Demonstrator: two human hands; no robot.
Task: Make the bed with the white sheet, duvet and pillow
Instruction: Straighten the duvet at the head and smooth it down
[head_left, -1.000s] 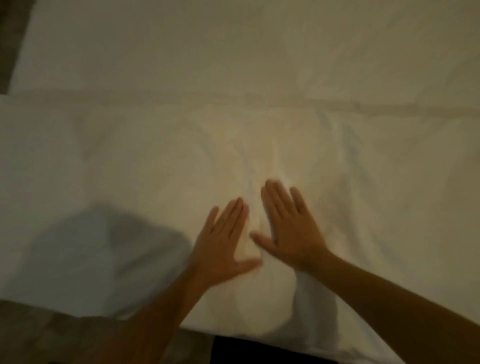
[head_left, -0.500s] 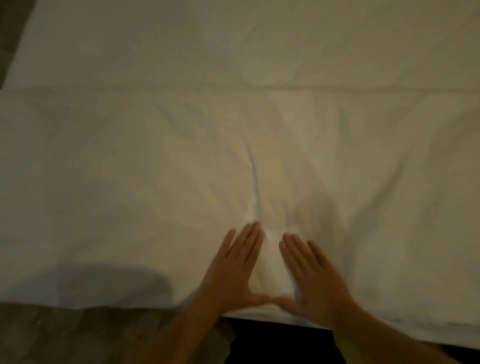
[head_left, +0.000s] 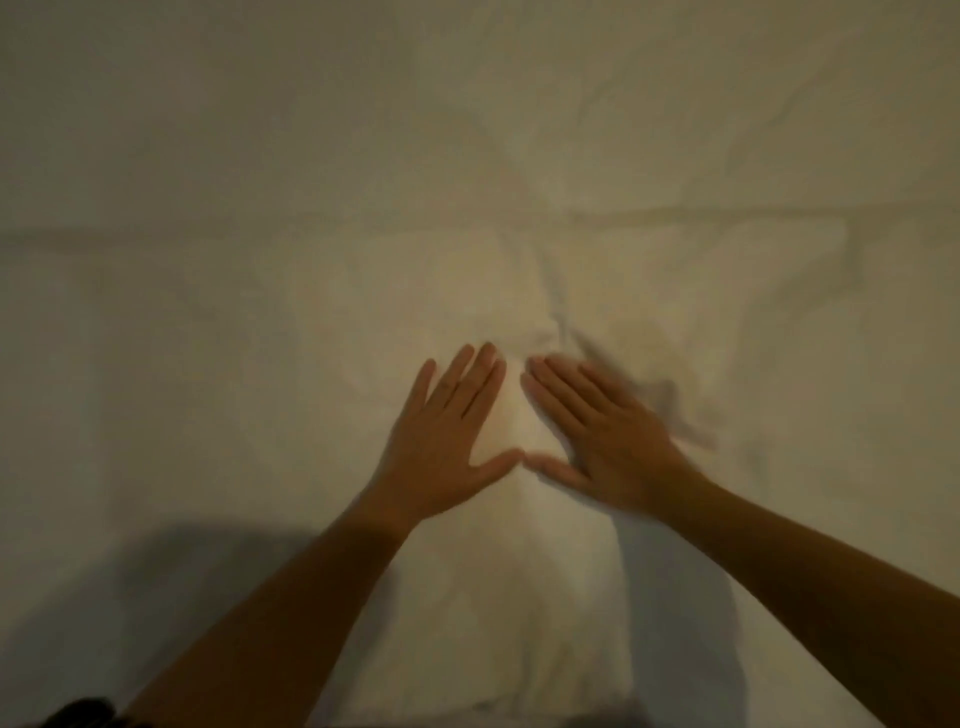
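Note:
White bedding fills the whole view. The nearer layer, the white duvet (head_left: 260, 389), spreads across the lower two thirds and ends in a straight horizontal edge. Beyond that edge lies more flat white fabric, the sheet (head_left: 311, 104). My left hand (head_left: 441, 441) and my right hand (head_left: 608, 441) lie flat on the duvet side by side, fingers straight, thumb tips almost touching. Small creases bunch just beyond the right fingertips. No pillow is in view.
A dark patch (head_left: 78, 712) shows at the bottom left corner, below the duvet's near edge. My forearms cast shadows on the fabric at lower left and lower right.
Both hands have slid forward over the duvet, away from its near edge toward the middle. The floor strip seen earlier has dropped out of view.

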